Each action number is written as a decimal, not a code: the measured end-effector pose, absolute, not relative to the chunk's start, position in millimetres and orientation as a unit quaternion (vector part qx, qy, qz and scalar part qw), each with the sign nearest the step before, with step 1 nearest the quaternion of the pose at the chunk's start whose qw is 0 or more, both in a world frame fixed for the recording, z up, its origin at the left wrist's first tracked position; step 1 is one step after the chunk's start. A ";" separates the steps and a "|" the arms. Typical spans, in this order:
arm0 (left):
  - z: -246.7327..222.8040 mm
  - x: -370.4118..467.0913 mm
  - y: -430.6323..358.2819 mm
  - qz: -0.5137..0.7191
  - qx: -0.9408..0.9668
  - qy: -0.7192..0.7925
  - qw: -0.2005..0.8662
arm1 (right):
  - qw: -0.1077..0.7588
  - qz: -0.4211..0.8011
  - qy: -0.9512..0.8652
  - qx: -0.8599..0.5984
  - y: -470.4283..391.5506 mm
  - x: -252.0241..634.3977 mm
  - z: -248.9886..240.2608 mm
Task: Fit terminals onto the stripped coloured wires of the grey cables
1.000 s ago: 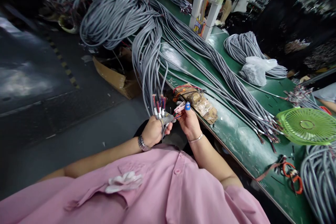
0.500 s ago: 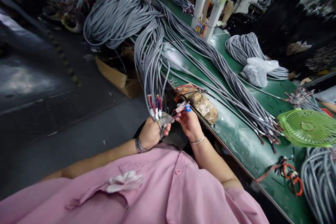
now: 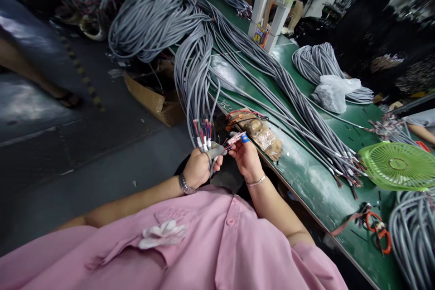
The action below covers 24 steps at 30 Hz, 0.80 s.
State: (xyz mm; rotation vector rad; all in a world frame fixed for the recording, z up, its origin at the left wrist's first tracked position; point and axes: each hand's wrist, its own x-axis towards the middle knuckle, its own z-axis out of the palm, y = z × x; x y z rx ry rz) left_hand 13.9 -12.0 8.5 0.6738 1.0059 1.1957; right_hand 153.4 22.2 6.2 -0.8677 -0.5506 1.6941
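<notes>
My left hand is closed around a bunch of grey cables, with grey finger covers on its thumb and fingertip. White sleeves and fanned-out coloured wire ends stick up above that fist. Thin coloured wires bridge the small gap from it to my right hand, whose thumb and fingers pinch them. Blue tape wraps the right thumb. A pale pinkish-white piece lies along the right forefinger; I cannot tell whether it is a wrapping or something held.
Grey cables run over the green table at my right. A taped cardboard block sits by its edge, near my right hand. Farther right are a green fan and orange-handled scissors. On the floor stands a cardboard box.
My left hand has shifted slightly right, closer to my right hand, which stays nearly still. A person's leg has come into view at the left, and a forearm at the far right.
</notes>
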 end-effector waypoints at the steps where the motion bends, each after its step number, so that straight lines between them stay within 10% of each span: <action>1: 8.8 14.2 -11.5 0.527 0.299 0.449 0.657 | 0.551 0.714 -0.232 -0.364 22.5 152.9 6.1; 24: -1.9 4.1 -25.2 0.519 0.324 0.467 0.639 | 0.455 0.748 -0.301 -0.379 -0.3 161.9 5.1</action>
